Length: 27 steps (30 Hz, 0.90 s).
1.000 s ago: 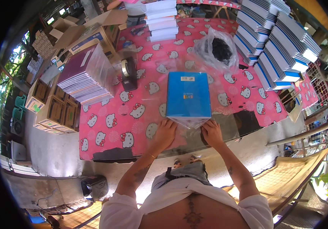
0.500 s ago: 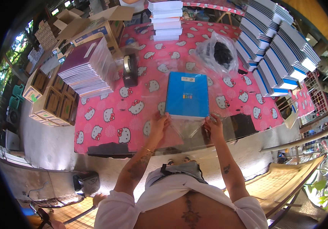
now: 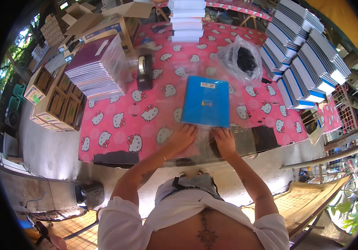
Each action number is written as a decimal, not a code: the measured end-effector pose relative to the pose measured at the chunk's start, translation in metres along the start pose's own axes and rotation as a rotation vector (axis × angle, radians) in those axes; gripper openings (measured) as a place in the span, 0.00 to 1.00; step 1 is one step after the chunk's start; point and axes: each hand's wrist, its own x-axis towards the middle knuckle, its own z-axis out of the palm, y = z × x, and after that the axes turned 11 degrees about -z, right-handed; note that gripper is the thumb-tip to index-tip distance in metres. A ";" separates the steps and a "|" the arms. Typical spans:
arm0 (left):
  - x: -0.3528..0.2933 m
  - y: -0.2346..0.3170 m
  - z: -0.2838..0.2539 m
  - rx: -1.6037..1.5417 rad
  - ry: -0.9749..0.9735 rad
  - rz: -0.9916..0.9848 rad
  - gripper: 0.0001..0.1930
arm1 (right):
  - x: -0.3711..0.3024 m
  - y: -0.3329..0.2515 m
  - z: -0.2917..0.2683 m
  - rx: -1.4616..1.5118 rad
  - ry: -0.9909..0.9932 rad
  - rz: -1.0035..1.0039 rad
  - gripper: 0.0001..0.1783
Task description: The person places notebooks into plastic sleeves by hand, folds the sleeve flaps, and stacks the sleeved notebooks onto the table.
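A blue-covered notebook (image 3: 206,102) lies flat on the pink, cat-patterned tablecloth (image 3: 147,113), inside a clear plastic sleeve (image 3: 204,132) whose loose end sticks out on the near side. At the notebook's near left corner, my left hand (image 3: 184,137) has its fingers pressed together on the plastic. My right hand (image 3: 224,141) pinches the plastic by the near right corner, its fingertips bent over the edge. The two hands are close together, and a strip of film shows between them. What lies under my fingertips is hidden.
At left stand a plastic-wrapped stack of purple notebooks (image 3: 97,71), a black tape dispenser (image 3: 144,71) and cardboard boxes (image 3: 56,106). Tall notebook stacks (image 3: 299,62) rise at right beside a plastic bag with something black (image 3: 245,60). Another stack (image 3: 187,21) is at the back.
My hands have moved inward toward each other along the notebook's near edge. The plastic end that was spread between them is now gathered closer to the notebook.
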 end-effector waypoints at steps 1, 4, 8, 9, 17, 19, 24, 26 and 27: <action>-0.001 0.002 0.004 0.106 0.016 0.036 0.21 | -0.001 -0.003 0.003 -0.002 0.000 0.006 0.22; -0.009 0.011 0.010 0.190 -0.140 -0.042 0.23 | -0.005 -0.013 0.003 -0.045 -0.076 0.014 0.23; -0.007 0.020 0.002 0.097 -0.078 -0.084 0.23 | -0.003 -0.016 -0.008 0.092 -0.087 0.080 0.24; -0.004 0.023 0.000 0.060 -0.065 -0.101 0.23 | -0.004 -0.015 -0.010 0.150 -0.075 0.094 0.24; 0.037 0.028 -0.016 -0.128 0.102 -0.086 0.19 | -0.007 -0.014 0.010 0.225 -0.002 0.312 0.15; 0.045 0.007 -0.003 -0.343 0.019 -0.083 0.12 | -0.004 -0.026 0.006 0.186 -0.030 0.318 0.15; 0.058 0.003 -0.014 -0.431 -0.070 -0.157 0.07 | 0.021 -0.031 -0.049 0.193 0.231 0.407 0.20; 0.065 0.007 -0.020 -0.463 -0.156 -0.191 0.06 | 0.039 -0.002 -0.039 0.301 0.185 0.323 0.20; 0.074 0.008 -0.026 -0.489 -0.255 -0.203 0.05 | 0.045 0.012 -0.032 0.407 0.132 0.232 0.19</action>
